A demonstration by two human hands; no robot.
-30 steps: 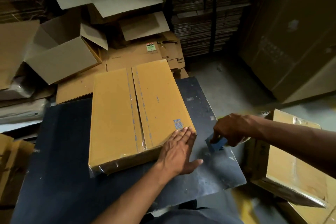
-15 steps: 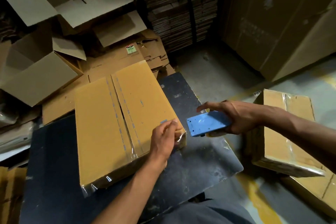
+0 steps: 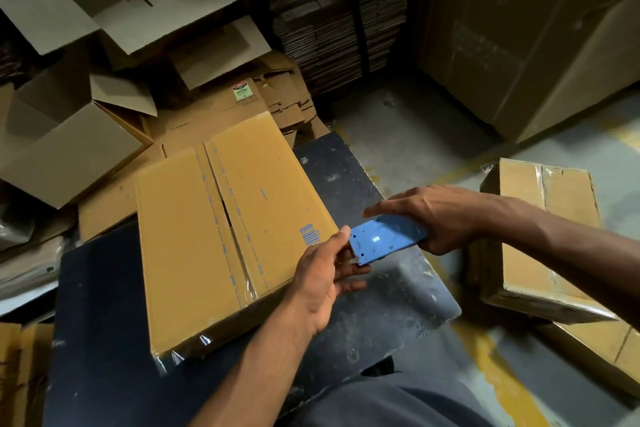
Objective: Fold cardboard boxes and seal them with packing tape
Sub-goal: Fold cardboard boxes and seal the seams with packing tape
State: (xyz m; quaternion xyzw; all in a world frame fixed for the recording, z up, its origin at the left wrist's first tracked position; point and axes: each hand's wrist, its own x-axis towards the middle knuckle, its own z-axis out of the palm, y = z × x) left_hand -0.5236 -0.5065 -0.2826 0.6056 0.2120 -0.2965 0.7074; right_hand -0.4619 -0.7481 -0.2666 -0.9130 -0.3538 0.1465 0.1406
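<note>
Near the right edge of the dark worktop (image 3: 398, 291), folded cardboard box (image 3: 221, 239) lying flat, left hand (image 3: 323, 282) pinching tape at blue tape dispenser (image 3: 386, 239), gripped in right hand (image 3: 440, 215), probably to start another sealing strip.

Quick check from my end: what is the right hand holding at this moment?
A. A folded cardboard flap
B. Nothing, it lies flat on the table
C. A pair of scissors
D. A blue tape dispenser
D. The right hand grips a blue tape dispenser beside the near right corner of the box, while the left hand reaches to the dispenser's front edge.
</note>
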